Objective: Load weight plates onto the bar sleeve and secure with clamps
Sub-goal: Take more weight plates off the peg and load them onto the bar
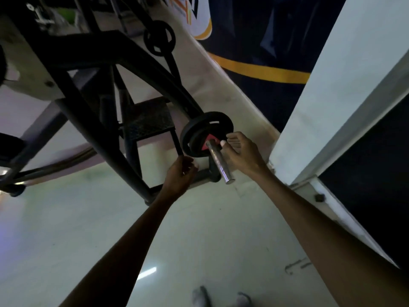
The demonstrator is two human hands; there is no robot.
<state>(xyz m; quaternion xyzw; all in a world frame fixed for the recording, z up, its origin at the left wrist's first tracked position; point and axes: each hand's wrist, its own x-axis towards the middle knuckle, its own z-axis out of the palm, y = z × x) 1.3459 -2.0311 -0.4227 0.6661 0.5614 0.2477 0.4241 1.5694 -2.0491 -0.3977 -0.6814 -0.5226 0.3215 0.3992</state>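
Head view: plates (204,131) sitting on sleeve (219,161); right hand (240,152) pinching red clamp (207,144), left hand (180,172) gripping plate rim; securing appears unfinished.

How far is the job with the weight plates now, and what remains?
Done: black plates already sit on the metal bar. In hand: the left hand is at the outer plate's lower edge and the right hand at its face beside the bar, apparently seating it. Left: no clamp is visible on the bar, so securing remains.
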